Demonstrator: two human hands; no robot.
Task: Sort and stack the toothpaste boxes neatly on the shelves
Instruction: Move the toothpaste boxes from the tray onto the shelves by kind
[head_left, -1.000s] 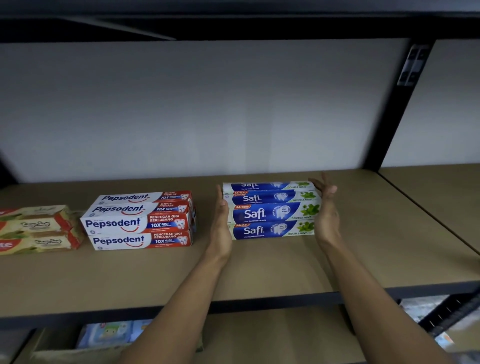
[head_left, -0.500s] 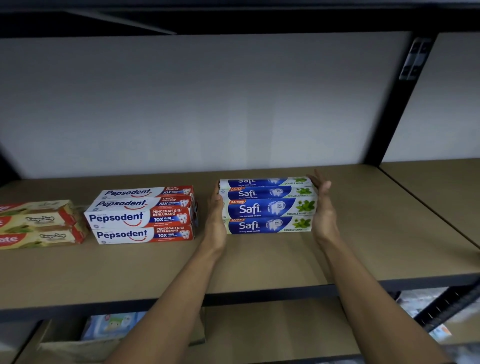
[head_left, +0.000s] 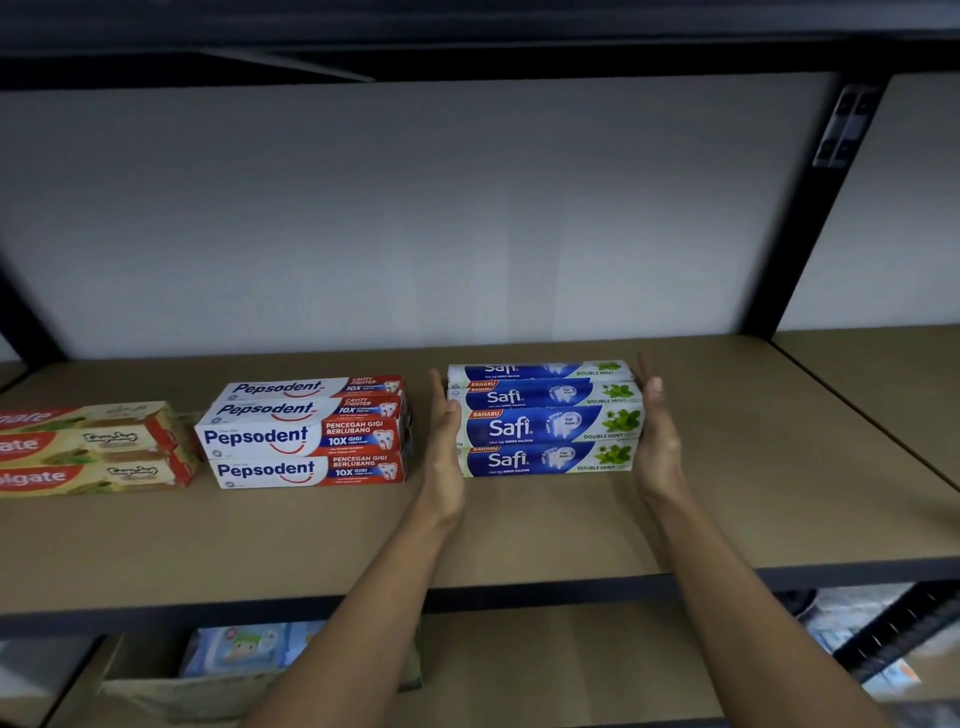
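A stack of blue and white Safi toothpaste boxes (head_left: 545, 428) sits on the brown shelf (head_left: 519, 530), right of centre. My left hand (head_left: 445, 447) lies flat against the stack's left ends. My right hand (head_left: 655, 441) presses flat against its right ends, so the stack is clamped between both palms. To the left stands a stack of red and white Pepsodent boxes (head_left: 306, 434). Further left is a stack of Colgate boxes (head_left: 88, 447), cut off by the frame edge.
A black upright post (head_left: 800, 218) separates this bay from another brown shelf (head_left: 883, 384) on the right. The white back panel (head_left: 415, 218) closes the bay. A cardboard box with packets (head_left: 234, 660) sits on the lower shelf.
Both hands stay pressed on the ends of the Safi stack. The boxes sit slightly more in line than a second ago; the view has shifted a little.
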